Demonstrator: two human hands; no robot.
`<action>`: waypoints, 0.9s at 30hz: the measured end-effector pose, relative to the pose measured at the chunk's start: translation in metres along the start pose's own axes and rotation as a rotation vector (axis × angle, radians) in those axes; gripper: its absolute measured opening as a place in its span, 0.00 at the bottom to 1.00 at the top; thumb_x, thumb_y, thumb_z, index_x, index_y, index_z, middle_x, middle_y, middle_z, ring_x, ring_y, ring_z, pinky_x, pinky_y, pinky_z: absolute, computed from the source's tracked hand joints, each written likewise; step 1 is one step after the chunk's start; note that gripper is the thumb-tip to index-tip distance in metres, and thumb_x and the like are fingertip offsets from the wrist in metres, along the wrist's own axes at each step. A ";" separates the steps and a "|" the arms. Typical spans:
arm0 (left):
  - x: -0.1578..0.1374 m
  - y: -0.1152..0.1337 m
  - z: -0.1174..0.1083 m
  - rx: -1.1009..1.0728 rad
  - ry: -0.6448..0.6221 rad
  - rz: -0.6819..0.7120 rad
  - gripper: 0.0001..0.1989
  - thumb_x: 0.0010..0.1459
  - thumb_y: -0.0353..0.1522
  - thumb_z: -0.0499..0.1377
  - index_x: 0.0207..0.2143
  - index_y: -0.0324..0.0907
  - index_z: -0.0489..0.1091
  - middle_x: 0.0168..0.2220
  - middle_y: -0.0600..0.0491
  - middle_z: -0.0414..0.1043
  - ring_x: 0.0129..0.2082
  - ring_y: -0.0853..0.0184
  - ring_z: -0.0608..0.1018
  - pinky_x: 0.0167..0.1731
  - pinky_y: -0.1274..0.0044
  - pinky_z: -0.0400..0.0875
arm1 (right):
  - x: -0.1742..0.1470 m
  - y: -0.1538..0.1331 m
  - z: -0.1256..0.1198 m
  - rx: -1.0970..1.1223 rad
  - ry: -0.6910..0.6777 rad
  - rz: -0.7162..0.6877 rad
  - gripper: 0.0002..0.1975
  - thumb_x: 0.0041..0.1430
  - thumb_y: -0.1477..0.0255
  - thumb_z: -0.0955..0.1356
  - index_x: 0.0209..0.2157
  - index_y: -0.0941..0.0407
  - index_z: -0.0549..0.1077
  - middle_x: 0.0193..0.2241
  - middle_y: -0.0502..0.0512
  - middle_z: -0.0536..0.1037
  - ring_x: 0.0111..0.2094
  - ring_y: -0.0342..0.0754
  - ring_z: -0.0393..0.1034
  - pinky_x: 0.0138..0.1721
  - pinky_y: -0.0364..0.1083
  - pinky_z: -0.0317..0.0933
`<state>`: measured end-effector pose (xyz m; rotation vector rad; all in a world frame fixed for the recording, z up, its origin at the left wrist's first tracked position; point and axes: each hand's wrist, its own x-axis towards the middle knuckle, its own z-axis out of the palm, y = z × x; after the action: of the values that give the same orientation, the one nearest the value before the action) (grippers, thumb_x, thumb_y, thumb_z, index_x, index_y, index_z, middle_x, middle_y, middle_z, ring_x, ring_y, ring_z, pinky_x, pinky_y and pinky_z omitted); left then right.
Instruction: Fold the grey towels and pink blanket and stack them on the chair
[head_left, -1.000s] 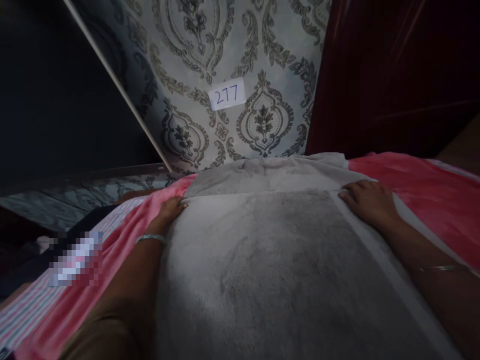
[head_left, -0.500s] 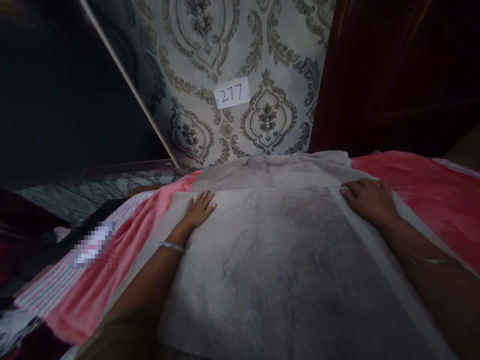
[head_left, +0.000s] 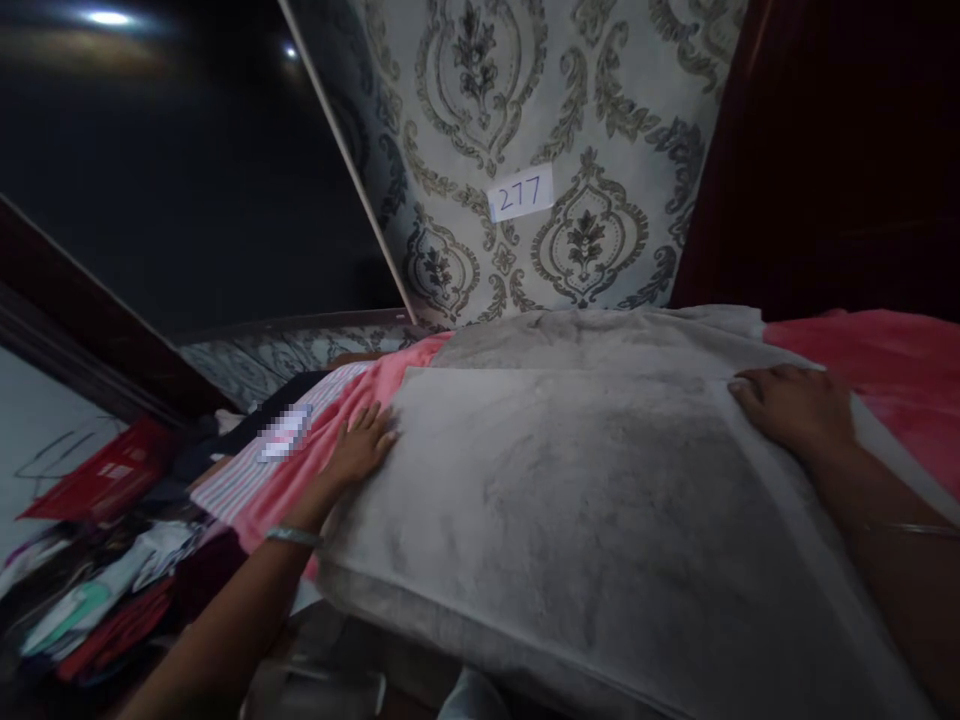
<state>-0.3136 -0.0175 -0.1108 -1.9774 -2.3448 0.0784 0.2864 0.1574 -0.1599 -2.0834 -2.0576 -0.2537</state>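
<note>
A soft grey blanket (head_left: pixel 570 480) lies spread out in front of me, its folded upper layer ending in a straight far edge. My left hand (head_left: pixel 358 450) is at the blanket's left edge, fingers spread, palm down, beside the pink plush cloth (head_left: pixel 349 405). On the far right corner of the folded layer rests my right hand (head_left: pixel 799 405), back upward and fingers resting on the fabric. Neither hand visibly grasps anything.
Striped fabric (head_left: pixel 240 475) and more pink cloth (head_left: pixel 885 365) show beside the blanket. A dark screen-like panel (head_left: pixel 187 170) stands left of the patterned wall (head_left: pixel 480 90), which bears a paper marked 277 (head_left: pixel 521 192). Piled clothes (head_left: pixel 112 600) and a red basket (head_left: pixel 112 470) are at left.
My left hand has slid left, off the blanket's top to its left edge. The view has turned left, bringing the clothes pile and red basket into sight. My right hand stays on the far right corner.
</note>
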 end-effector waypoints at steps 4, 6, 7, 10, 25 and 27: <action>-0.058 0.001 0.018 -0.054 0.038 0.209 0.31 0.68 0.48 0.41 0.71 0.52 0.49 0.73 0.49 0.44 0.72 0.55 0.48 0.67 0.52 0.46 | -0.002 0.001 0.000 -0.011 0.019 0.019 0.33 0.68 0.60 0.50 0.54 0.61 0.76 0.53 0.70 0.74 0.54 0.63 0.65 0.53 0.58 0.55; -0.073 0.000 0.027 -0.087 0.011 0.172 0.31 0.69 0.47 0.40 0.71 0.50 0.47 0.73 0.48 0.45 0.72 0.56 0.50 0.66 0.53 0.49 | -0.004 0.001 -0.002 -0.002 0.004 0.029 0.33 0.68 0.60 0.50 0.54 0.63 0.76 0.52 0.72 0.74 0.54 0.63 0.65 0.52 0.58 0.55; -0.077 0.000 0.030 -0.103 0.002 0.144 0.31 0.69 0.46 0.40 0.71 0.49 0.47 0.73 0.47 0.45 0.72 0.56 0.49 0.66 0.54 0.50 | -0.007 0.000 -0.004 0.004 -0.009 0.030 0.34 0.68 0.61 0.49 0.55 0.65 0.75 0.53 0.74 0.74 0.54 0.63 0.64 0.52 0.58 0.54; -0.078 0.000 0.032 -0.143 -0.023 0.105 0.32 0.69 0.45 0.40 0.72 0.47 0.46 0.73 0.47 0.42 0.73 0.57 0.47 0.67 0.55 0.47 | -0.021 -0.006 -0.014 0.054 -0.012 0.012 0.36 0.70 0.60 0.47 0.61 0.68 0.68 0.58 0.79 0.68 0.60 0.67 0.58 0.54 0.63 0.50; -0.074 0.001 0.030 -0.183 0.025 0.115 0.32 0.69 0.44 0.41 0.71 0.45 0.48 0.73 0.47 0.43 0.73 0.57 0.47 0.68 0.55 0.46 | -0.277 0.053 -0.008 0.085 -0.012 -0.119 0.35 0.64 0.55 0.48 0.69 0.47 0.57 0.67 0.54 0.61 0.68 0.60 0.51 0.61 0.68 0.54; -0.079 -0.001 0.030 -0.176 0.047 0.139 0.31 0.68 0.43 0.41 0.71 0.44 0.50 0.73 0.46 0.45 0.72 0.56 0.48 0.68 0.55 0.45 | -0.297 0.051 -0.013 0.114 0.026 -0.041 0.35 0.65 0.55 0.48 0.69 0.46 0.57 0.67 0.54 0.62 0.68 0.60 0.52 0.61 0.69 0.54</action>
<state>-0.3039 -0.0957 -0.1426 -2.1933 -2.2535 -0.1711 0.3330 -0.1333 -0.2267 -1.9631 -2.0513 -0.1650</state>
